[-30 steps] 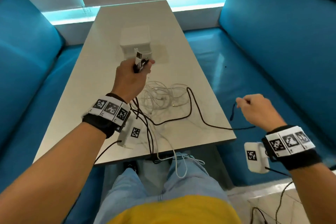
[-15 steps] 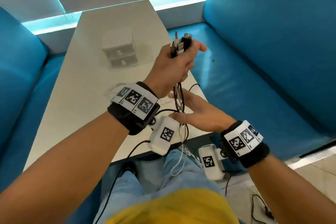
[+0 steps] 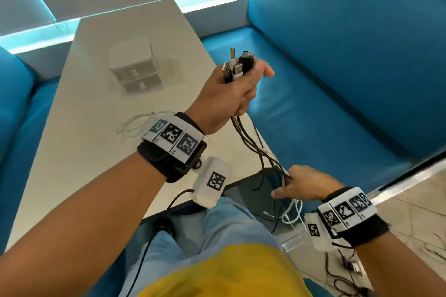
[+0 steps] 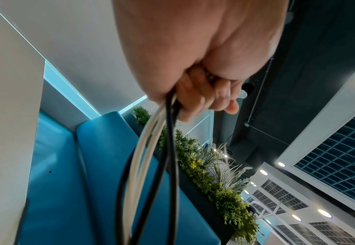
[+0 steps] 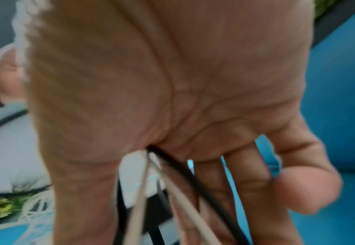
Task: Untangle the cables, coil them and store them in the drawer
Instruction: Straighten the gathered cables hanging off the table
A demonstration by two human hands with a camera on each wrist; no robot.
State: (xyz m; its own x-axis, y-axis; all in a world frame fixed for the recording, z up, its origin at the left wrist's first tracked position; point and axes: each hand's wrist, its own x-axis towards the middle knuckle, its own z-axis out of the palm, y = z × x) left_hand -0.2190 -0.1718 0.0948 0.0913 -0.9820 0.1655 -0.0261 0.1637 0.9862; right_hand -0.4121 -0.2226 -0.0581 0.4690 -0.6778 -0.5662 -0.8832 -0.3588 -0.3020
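My right hand [image 3: 304,185] is low by my lap off the table [image 3: 101,157] edge, fingers fairly straight, cables [image 3: 255,144] running between thumb and palm. My left hand [image 3: 231,94] is raised, fist closed round the plug ends. The closed drawer unit [image 3: 135,67] sits far on the table.

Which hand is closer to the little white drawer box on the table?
The left hand. It is raised just right of the drawer box, gripping the cable plugs. The right hand is low, off the table's near corner.
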